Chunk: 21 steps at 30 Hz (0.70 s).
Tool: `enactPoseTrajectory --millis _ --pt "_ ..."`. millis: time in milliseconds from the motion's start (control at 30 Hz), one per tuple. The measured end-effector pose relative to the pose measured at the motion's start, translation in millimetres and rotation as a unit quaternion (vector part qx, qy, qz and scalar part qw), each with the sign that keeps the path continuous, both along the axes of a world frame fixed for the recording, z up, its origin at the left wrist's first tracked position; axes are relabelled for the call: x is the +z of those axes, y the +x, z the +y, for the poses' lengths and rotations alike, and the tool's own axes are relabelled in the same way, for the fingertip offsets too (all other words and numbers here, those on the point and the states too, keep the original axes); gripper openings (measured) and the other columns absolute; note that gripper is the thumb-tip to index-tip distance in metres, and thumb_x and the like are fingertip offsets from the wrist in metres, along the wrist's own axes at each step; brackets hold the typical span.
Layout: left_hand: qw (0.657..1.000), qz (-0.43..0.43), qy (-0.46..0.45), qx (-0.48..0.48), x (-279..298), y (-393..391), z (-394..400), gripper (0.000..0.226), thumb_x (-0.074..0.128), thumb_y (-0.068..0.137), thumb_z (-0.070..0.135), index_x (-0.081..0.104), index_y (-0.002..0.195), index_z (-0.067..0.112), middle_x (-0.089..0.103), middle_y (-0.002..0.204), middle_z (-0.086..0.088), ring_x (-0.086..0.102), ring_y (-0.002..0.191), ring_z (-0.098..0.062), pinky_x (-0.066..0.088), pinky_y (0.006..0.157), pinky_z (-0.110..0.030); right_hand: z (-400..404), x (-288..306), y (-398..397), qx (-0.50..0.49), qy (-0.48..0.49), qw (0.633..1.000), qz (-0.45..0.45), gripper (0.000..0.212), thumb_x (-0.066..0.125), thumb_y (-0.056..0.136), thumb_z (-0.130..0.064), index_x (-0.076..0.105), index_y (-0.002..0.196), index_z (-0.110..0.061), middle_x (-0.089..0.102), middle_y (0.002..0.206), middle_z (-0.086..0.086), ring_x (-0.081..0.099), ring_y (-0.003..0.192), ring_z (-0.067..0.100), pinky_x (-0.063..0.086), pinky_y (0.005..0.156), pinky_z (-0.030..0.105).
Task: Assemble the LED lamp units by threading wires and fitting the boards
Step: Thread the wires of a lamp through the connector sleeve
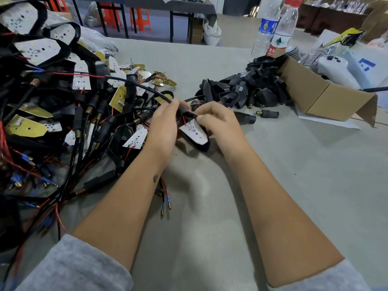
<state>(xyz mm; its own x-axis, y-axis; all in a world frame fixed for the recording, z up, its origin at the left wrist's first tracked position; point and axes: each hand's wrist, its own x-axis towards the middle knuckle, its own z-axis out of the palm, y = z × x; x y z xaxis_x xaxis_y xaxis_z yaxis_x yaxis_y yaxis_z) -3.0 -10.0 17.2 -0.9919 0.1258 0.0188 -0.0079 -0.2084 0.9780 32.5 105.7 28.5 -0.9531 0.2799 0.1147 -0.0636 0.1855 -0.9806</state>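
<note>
Bottom of frame: two grey sleeves (69, 267) pushed up, bare forearms reaching up to mid-frame over the grey desk (294, 185).

Just left of the left forearm, loose red and black wire ends with blue crimps (165, 203) lie on the desk.

Centre: both hands work one lamp unit. Left hand (163, 127), fingers curled, pinches the black cable (147, 90) where it enters the black housing (186, 116). Right hand (218, 120), fingers curled round the housing from the right side. The white LED board (194, 133) sits tilted at the housing's mouth, face up, between the two hands; a thin red wire (184, 120) runs from the housing to the board. Whether the board is seated, cannot tell.

Left half of frame: large heap of finished units (52, 91), white boards in black housings, tangled with black cables and red leads.

Centre right, beyond the hands: pile of empty black housings (252, 89); one loose black connector (268, 113) beside it.

Right: open cardboard box (327, 97) holding white parts.

Upper right: two clear water bottles (277, 28) standing upright.

Far top: dark tables, orange stools (139, 17).
</note>
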Motion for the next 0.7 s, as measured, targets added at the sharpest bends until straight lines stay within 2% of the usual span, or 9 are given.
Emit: enactPoseTrajectory --millis 67,100,167,200,267,367,500,633,700 --pt "0.996 -0.003 -0.08 -0.039 6 3 -2 0.02 0.055 0.074 0.031 0.067 0.061 0.021 0.065 0.078 -0.007 0.064 0.079 -0.029 0.051 0.082 -0.045 -1 6 -2 0.056 -0.109 0.99 -0.077 0.024 0.048 0.093 -0.009 0.054 0.07 -0.011 0.05 0.062 0.0 0.043 0.052 0.011 0.034 0.049 0.021" --pt "0.991 -0.01 -0.114 -0.074 9 5 -3 0.02 0.055 0.071 0.028 0.067 0.057 0.02 0.066 0.075 -0.01 0.064 0.076 -0.032 0.051 0.086 -0.05 0 5 -1 0.075 -0.144 0.983 -0.081 0.026 0.044 0.096 -0.019 0.054 0.073 -0.01 0.049 0.063 0.002 0.042 0.052 0.013 0.033 0.048 0.023" --pt "0.975 -0.027 -0.169 -0.138 13 11 -4 0.028 0.056 0.079 0.021 0.067 0.053 0.016 0.068 0.067 -0.01 0.064 0.068 -0.031 0.05 0.09 -0.053 2 -2 0 0.076 -0.171 0.981 -0.043 0.031 0.042 0.099 -0.029 0.057 0.079 -0.011 0.05 0.063 0.002 0.043 0.051 0.013 0.034 0.048 0.024" --pt "0.967 -0.009 -0.189 -0.17 14 13 -5 0.033 0.054 0.086 0.019 0.067 0.056 0.015 0.068 0.064 -0.008 0.063 0.068 -0.03 0.049 0.088 -0.051 4 -4 0 0.071 -0.18 0.981 -0.022 0.03 0.046 0.098 -0.03 0.06 0.078 -0.013 0.051 0.062 0.001 0.043 0.05 0.013 0.033 0.049 0.026" --pt "0.955 0.039 -0.195 -0.219 15 18 -7 0.038 0.047 0.096 0.017 0.066 0.064 0.011 0.068 0.062 -0.005 0.062 0.069 -0.027 0.047 0.083 -0.044 6 -8 -1 0.065 -0.181 0.981 0.019 0.026 0.054 0.095 -0.023 0.062 0.072 -0.013 0.05 0.054 -0.003 0.041 0.045 0.012 0.029 0.052 0.03" --pt "0.943 0.058 -0.21 -0.253 17 21 -9 0.037 0.045 0.099 0.017 0.066 0.07 0.008 0.068 0.06 0.0 0.062 0.064 -0.018 0.045 0.08 -0.036 9 -8 0 0.061 -0.15 0.986 0.032 0.022 0.057 0.096 -0.017 0.067 0.078 -0.009 0.052 0.052 0.001 0.039 0.035 0.013 0.031 0.043 0.023" --pt "0.934 0.085 -0.256 -0.235 14 21 -7 0.04 0.048 0.1 0.024 0.07 0.068 0.014 0.066 0.061 0.009 0.06 0.06 0.0 0.043 0.067 -0.019 4 -5 5 0.024 -0.14 0.989 0.04 0.023 0.053 0.099 -0.015 0.06 0.078 -0.011 0.058 0.064 0.002 0.043 0.041 0.01 0.034 0.038 0.019" --pt "0.928 0.134 -0.302 -0.174 3 16 -5 0.046 0.056 0.095 0.033 0.053 0.061 0.002 0.051 0.057 0.009 0.053 0.061 0.005 0.032 0.056 -0.021 -2 -6 4 -0.045 -0.121 0.991 0.047 0.018 0.048 0.102 -0.019 0.052 0.085 -0.014 0.059 0.06 -0.005 0.051 0.054 0.009 0.043 0.052 0.023" --pt "0.925 0.137 -0.327 -0.135 -1 14 -4 0.042 0.062 0.09 0.04 0.049 0.062 0.013 0.039 0.05 0.013 0.039 0.047 -0.001 0.027 0.047 -0.019 -2 -8 3 -0.065 -0.118 0.989 0.056 0.017 0.045 0.103 -0.018 0.05 0.087 -0.015 0.056 0.055 -0.005 0.05 0.052 0.008 0.044 0.053 0.021"
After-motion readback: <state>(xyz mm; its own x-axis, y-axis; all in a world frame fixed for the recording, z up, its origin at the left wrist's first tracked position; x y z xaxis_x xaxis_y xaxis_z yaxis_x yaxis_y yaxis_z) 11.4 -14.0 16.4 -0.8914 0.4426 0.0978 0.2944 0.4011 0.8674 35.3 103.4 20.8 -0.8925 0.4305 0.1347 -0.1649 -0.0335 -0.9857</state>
